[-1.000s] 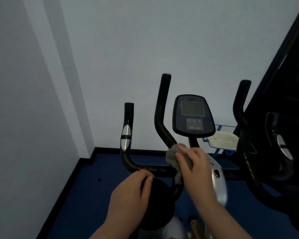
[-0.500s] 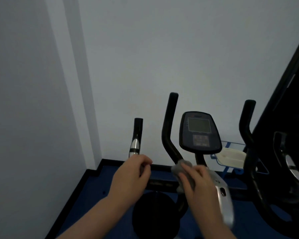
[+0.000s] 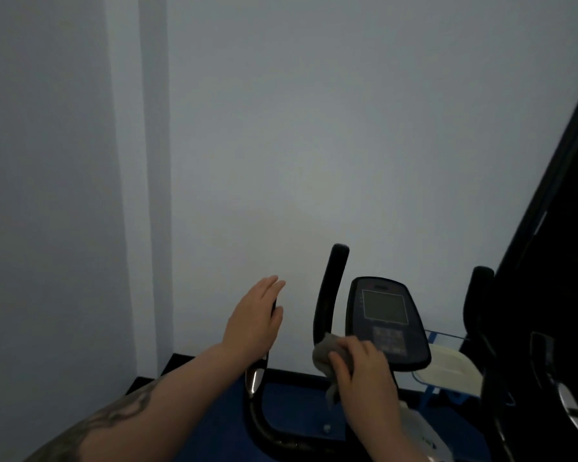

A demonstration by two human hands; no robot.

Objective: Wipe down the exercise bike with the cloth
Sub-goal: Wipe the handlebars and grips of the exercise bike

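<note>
The right hand (image 3: 361,361) has its fingers curled round a grey cloth (image 3: 324,356), pressing it to the base of the inner upright handlebar (image 3: 329,295) at about five o'clock in the view, just at nine o'clock of the console (image 3: 386,320). The cloth looks limp and light, bunched into a wad with a tail hanging below the fingers; it should mould round the tube if it is wrapped and slid along, gripped by the bunch, not the tail. The left hand (image 3: 256,320) lies flat with straight fingers over the outer left grip (image 3: 257,375), at nine o'clock of the cloth. The exercise bike (image 3: 271,435) seems rigid and heavy, its tubes probably smooth, and the console likely needs lighter pressure
</note>
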